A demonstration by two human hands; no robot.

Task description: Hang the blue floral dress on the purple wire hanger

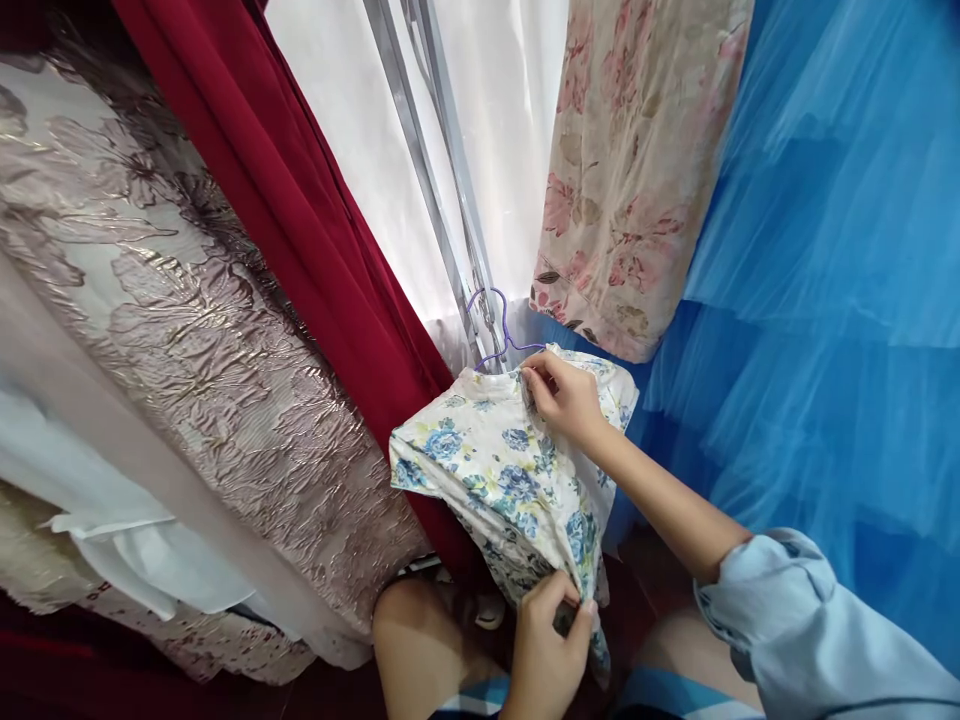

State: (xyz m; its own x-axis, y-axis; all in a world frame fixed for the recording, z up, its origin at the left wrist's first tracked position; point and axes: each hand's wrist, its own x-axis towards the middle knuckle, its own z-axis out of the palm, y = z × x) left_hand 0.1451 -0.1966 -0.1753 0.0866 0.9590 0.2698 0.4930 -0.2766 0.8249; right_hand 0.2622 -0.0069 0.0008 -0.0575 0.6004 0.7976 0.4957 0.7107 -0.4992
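The short-sleeved white garment with blue flower print [502, 460] is on a thin purple hanger [506, 320], before a long dark-red cloth [322, 260]. At its neckline, the right hand [561, 395] is nearly closed, fingers bent, pinching fabric. Lower on the garment, the left hand [547, 635] pinches a fold between thumb and curled forefinger.

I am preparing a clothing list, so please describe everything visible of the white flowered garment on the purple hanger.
The white cloth garment with blue flowers and yellowish touches looks thin and creased. It has a neckband and short sleeves. It hangs on a thin purple hanger; its lower part narrows into folds. The right grip pinches it near the neckline, the left grip lower down.
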